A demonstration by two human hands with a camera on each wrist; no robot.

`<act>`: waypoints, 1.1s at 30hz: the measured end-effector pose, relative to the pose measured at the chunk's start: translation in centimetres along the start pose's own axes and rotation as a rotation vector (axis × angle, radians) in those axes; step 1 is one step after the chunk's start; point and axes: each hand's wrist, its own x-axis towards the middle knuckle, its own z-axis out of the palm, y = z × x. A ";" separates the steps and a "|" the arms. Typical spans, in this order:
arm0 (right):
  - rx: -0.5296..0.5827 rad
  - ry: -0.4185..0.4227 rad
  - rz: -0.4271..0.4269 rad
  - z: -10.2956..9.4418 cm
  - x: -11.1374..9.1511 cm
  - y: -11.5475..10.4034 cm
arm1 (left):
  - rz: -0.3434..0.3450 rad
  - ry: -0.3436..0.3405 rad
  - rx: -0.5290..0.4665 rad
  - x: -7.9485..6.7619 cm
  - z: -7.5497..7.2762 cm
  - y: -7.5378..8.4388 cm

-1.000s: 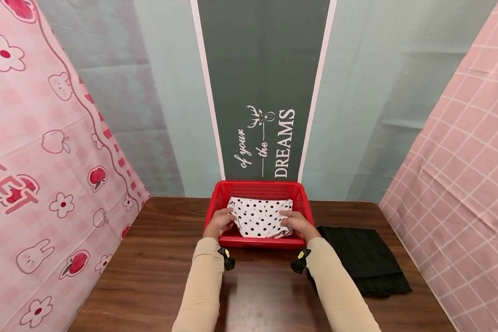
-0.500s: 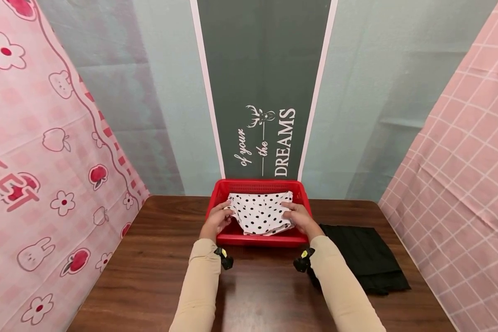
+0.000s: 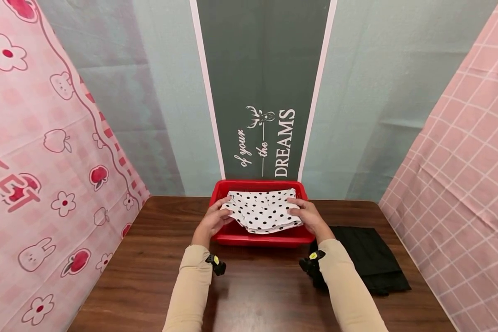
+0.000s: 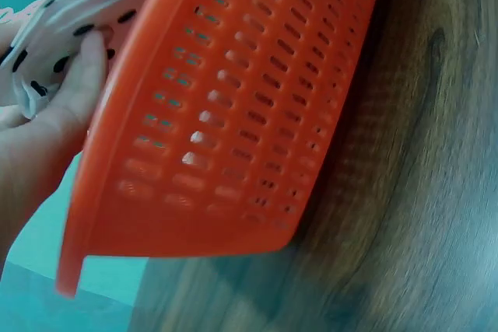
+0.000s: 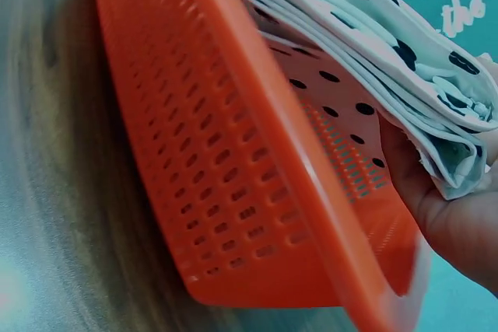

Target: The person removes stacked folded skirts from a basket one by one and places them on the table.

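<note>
A folded white cloth with black polka dots (image 3: 262, 210) is held over the red plastic basket (image 3: 257, 240), close to the rim. My left hand (image 3: 214, 218) grips the cloth's left side, fingers above and below the edge. On the other side my right hand (image 3: 309, 216) pinches the right end of the cloth. Several folded layers of the polka-dot cloth (image 5: 373, 60) show in the right wrist view, with the right thumb and palm around its edge. In the left wrist view, fingers (image 4: 84, 75) press against the dotted fabric just behind the basket wall (image 4: 233, 106).
A folded black cloth (image 3: 369, 258) lies on the wooden table (image 3: 149, 258) to the right, partly behind the right sleeve. Printed curtains stand at the left, back and right. The basket stands at the table's back edge against the green panel (image 3: 261, 69).
Both hands have raised the polka-dot cloth from inside the basket toward rim height. They have moved slightly apart, and the cloth now spreads wider and flatter.
</note>
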 end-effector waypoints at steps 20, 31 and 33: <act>0.032 -0.226 -0.131 -1.2 -5.1 -2.3 | 0.106 -0.201 0.139 -6.5 -0.2 1.7; -0.168 -0.042 -0.199 -0.5 -6.2 -2.3 | 0.167 -0.037 0.226 -7.6 0.1 0.9; -0.163 -0.020 -0.189 -0.4 -6.2 -2.3 | 0.151 -0.025 0.227 -7.7 0.2 1.1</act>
